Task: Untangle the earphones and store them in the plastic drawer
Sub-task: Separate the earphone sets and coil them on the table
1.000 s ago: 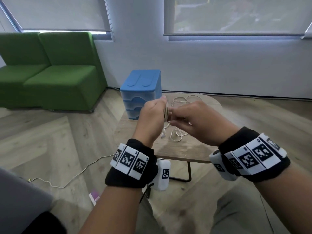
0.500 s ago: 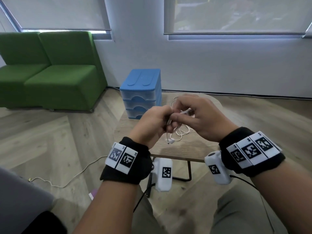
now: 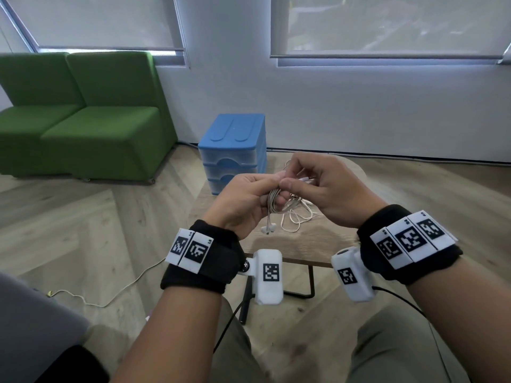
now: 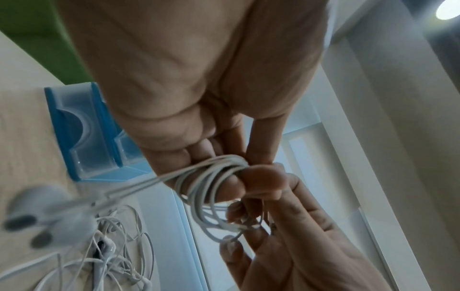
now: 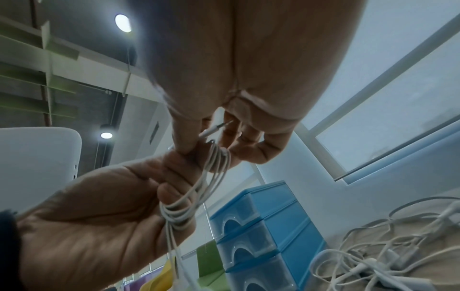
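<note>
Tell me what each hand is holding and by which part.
The left hand holds the earphones by the cable coil looped around its fingers. The right hand pinches the same cable at its plug end.

Soft daylight through blinds (image 3: 387, 23), wide-angle bending at edges, close earbuds (image 4: 47, 212) blurred in wrist views

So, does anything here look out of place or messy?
Yes: a tangled heap of white earphones lies loose on the table, and a cable trails across the floor. The drawer unit has all three drawers shut.
</note>
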### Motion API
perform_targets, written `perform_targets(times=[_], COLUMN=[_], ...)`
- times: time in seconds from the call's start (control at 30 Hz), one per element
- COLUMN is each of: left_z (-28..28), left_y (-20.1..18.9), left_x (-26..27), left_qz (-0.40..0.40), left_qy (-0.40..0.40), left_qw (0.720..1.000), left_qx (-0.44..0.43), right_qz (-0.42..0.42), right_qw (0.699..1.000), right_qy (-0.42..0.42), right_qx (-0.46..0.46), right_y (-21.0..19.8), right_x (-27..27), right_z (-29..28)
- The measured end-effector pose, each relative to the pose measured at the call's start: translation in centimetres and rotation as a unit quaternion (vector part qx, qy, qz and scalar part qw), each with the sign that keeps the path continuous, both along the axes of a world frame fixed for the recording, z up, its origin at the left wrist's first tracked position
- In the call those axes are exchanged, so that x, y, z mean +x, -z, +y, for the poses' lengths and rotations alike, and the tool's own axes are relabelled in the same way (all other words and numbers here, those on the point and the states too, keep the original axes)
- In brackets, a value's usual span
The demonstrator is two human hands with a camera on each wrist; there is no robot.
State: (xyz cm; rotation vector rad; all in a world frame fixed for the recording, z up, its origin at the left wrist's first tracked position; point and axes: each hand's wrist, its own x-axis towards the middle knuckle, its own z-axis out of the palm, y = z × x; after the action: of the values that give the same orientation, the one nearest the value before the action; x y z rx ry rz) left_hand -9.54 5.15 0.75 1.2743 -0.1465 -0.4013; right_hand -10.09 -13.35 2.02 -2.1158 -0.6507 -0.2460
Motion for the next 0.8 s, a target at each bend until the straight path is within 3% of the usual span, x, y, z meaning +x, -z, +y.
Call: perform_targets(times=[0.23,0.37,0.57,0.63,0.8], left_z=[-0.5,0.0,-0.1,-0.3,-0.2], left_y=[0.1,0.2,0.1,0.1,0.2], left_x=[0.0,0.0,-0.3,-0.3,0.1], left_qz=[-0.012,-0.043,-0.117,-0.126,-0.136], left_qy=[-0.099,-0.071,-0.076,-0.093,-0.083], left_qw=[0.995,0.996,0.988,0.983,0.975], left_qx=[-0.025,-0.028,0.067,0.095,0.153], right_qz=[0.0,0.017,0.054,0.065,0.003], right_qw=[0.998,0.994,0.991,0.993,0.99], right_qy=[0.053,0.085,0.072,0.056,0.086], right_qx=[0.028,0.06,0.1,0.076,-0.112], right_y=[1.0,1.5,2.1,1.9,0.5], right_x=[0.5,1.0,0.7,0.5,0.2], right_z=[0.8,0.9,0.4,0.1,-1.4])
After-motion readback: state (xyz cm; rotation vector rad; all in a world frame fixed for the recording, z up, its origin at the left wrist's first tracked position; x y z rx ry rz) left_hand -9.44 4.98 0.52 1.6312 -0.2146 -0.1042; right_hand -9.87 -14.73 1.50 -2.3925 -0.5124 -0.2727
